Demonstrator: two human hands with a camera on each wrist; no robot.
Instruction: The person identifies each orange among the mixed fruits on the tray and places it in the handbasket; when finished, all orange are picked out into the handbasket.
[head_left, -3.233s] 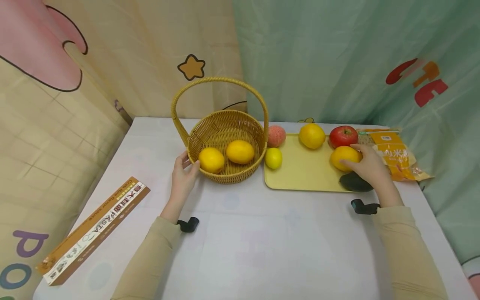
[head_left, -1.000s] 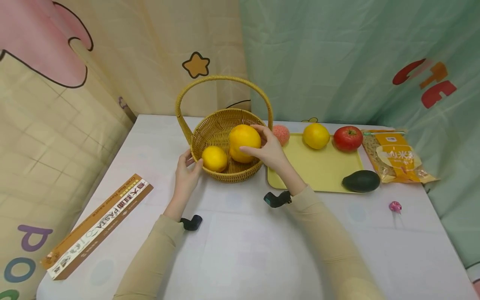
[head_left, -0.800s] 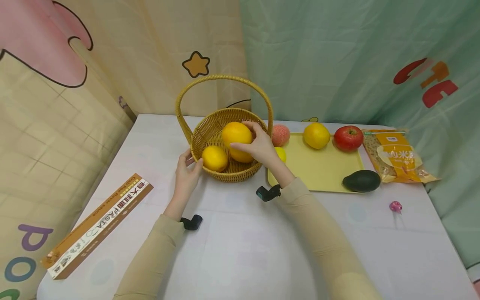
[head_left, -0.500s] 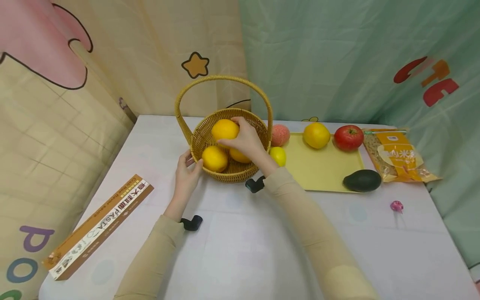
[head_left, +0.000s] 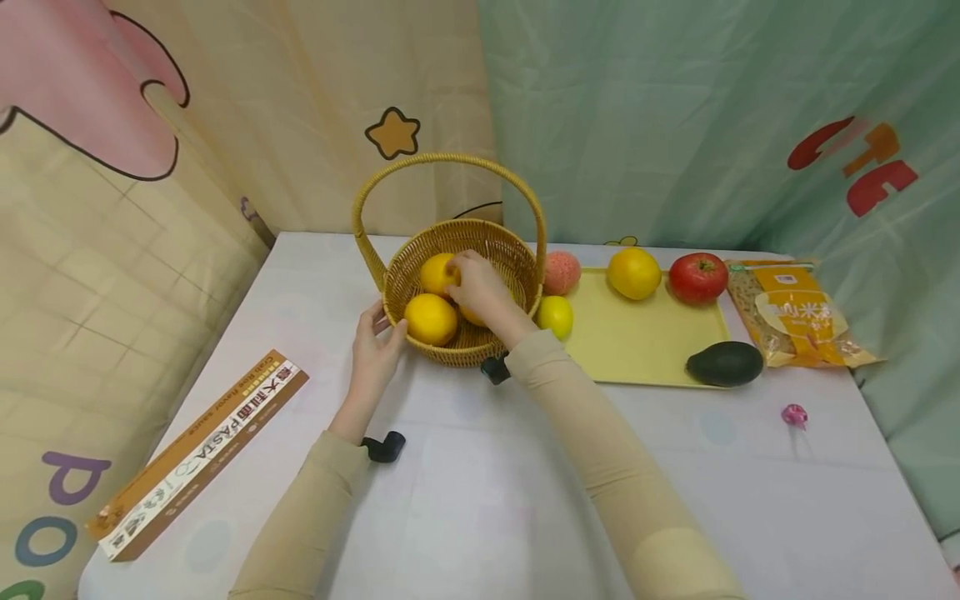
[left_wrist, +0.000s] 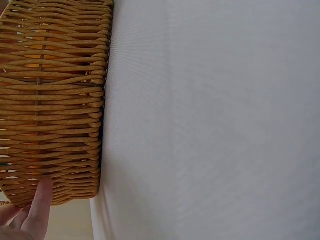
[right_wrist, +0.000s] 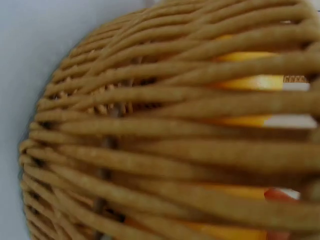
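Note:
A wicker basket (head_left: 517, 242) with a tall hoop handle stands at the back of the table, holding three plump yellow lemon-like fruits. My left hand (head_left: 371, 354) rests against its left outer wall; in the left wrist view a straight finger (left_wrist: 41, 205) lies along the weave. Inside the basket is my right hand (head_left: 487, 292), its fingertips at the right side of the rear yellow fruit (head_left: 437, 273). Another yellow fruit (head_left: 431, 320) lies in front, and a third (head_left: 474, 317) is partly hidden under the right hand. The right wrist view is filled by the basket wall (right_wrist: 165, 145).
Right of the basket are a pink ball (head_left: 561, 272), a small yellow-green fruit (head_left: 555, 317) and a yellow tray (head_left: 637, 350). Around the tray are another yellow fruit (head_left: 633, 273), a red apple (head_left: 698, 278), an avocado (head_left: 724, 363), a grain bag (head_left: 795, 312), a lollipop (head_left: 795, 414). A pasta box (head_left: 202, 450) lies left.
My right hand has carried a yellow fruit from the tray into the basket and lowered it at the back left. The left hand stays at the basket's side.

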